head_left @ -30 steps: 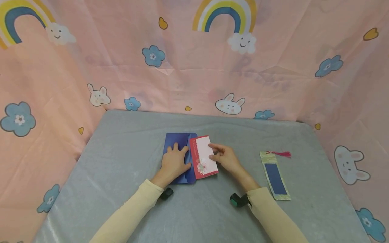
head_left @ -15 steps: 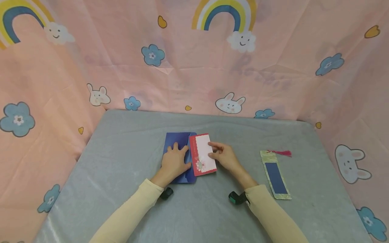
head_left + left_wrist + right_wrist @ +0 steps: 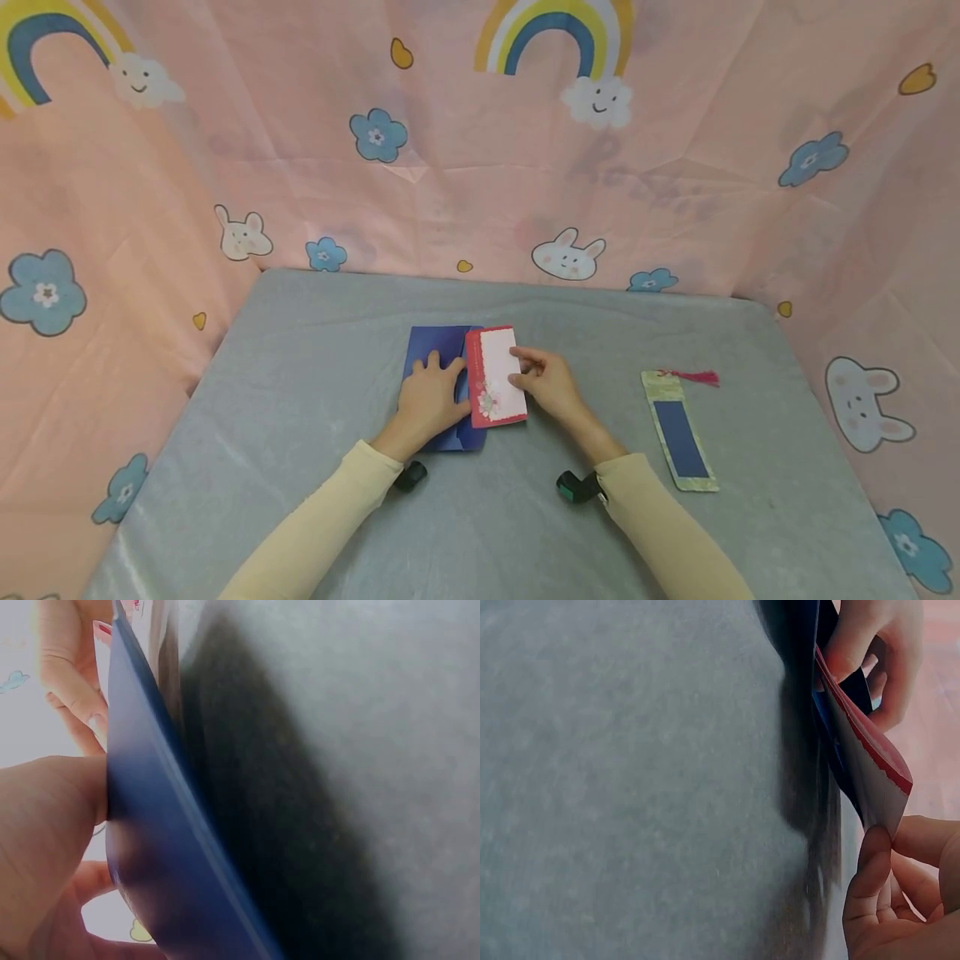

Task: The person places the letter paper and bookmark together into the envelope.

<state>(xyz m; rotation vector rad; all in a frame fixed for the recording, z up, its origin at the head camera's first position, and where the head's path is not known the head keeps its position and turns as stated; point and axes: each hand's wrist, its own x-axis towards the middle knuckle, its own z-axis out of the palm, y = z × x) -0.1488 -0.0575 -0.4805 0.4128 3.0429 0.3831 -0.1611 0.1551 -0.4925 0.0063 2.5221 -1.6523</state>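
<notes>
A dark blue envelope (image 3: 438, 337) lies on the grey cloth, its flap on the right side. My left hand (image 3: 427, 406) rests on it with spread fingers, the thumb at the opening beside the flap. To the right, my right hand (image 3: 551, 386) pinches a red folded card (image 3: 501, 375) with a white panel and flowers by its right edge. The card's left edge overlaps the flap, close to the left thumb. In the right wrist view, thumb and fingers hold the card (image 3: 874, 761) at its edge, and its far end reaches the envelope's opening.
A green bookmark (image 3: 652, 389) with a dark blue panel and a pink tassel (image 3: 697, 377) lies on the table at the right. Grey cloth (image 3: 330, 333) covers the table. A pink printed curtain (image 3: 465, 200) hangs behind it and along both sides.
My right hand has moved the card slightly left and away from me, further over the envelope's flap. The left hand and the envelope stay in place.
</notes>
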